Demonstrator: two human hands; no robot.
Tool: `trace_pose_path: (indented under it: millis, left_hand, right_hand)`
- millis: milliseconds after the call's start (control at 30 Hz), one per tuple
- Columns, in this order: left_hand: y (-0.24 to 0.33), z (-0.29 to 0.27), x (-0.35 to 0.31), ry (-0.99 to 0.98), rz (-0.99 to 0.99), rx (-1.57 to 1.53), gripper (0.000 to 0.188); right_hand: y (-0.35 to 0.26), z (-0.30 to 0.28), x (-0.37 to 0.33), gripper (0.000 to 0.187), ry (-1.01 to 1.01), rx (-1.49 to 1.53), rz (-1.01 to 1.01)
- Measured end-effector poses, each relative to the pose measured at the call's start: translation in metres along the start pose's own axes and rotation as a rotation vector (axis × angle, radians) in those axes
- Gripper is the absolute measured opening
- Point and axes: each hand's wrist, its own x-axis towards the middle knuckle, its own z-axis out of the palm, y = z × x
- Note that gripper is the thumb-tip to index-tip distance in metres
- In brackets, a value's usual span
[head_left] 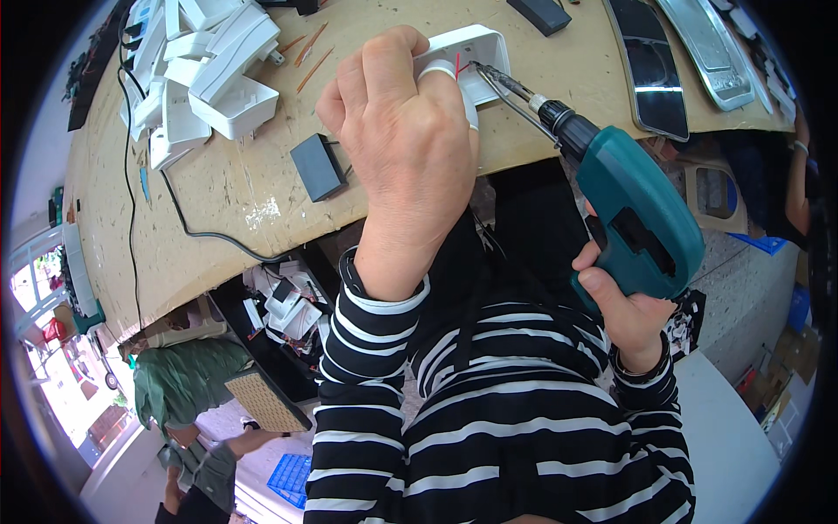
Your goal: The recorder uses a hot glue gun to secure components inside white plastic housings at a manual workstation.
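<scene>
The left hand (406,144) pinches a white case (483,45) over the table (236,179), right of a white heap (229,68). The right hand (627,316) curls around a green soldering gun (630,179). Its metal tip (485,73) is near a red wire (457,65); I can't tell if they touch.

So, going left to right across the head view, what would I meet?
Pile of white plastic cases, dark grey box, left hand, green tool held in the right hand, another person's arm.
</scene>
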Motion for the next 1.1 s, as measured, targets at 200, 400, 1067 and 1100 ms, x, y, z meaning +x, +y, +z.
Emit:
trace_pose_path:
  millis: [200,400,1067,1100]
  left_hand:
    - [0.0,0.001,0.0,0.0,-0.001,0.008,0.009]
    - [-0.001,0.001,0.0,0.012,0.001,0.001,0.01]
    - [0.0,-0.009,-0.001,-0.064,-0.006,0.003,0.008]
    - [-0.001,-0.012,-0.002,-0.114,-0.021,0.019,0.012]
  right_hand:
    - [-0.001,0.0,0.0,0.056,-0.003,0.001,0.004]
    - [-0.001,0.0,-0.002,0.06,0.026,0.024,0.022]
    - [-0.003,-0.009,-0.008,0.068,0.08,0.026,-0.15]
    - [-0.004,-0.008,-0.008,0.067,0.118,0.038,-0.143]
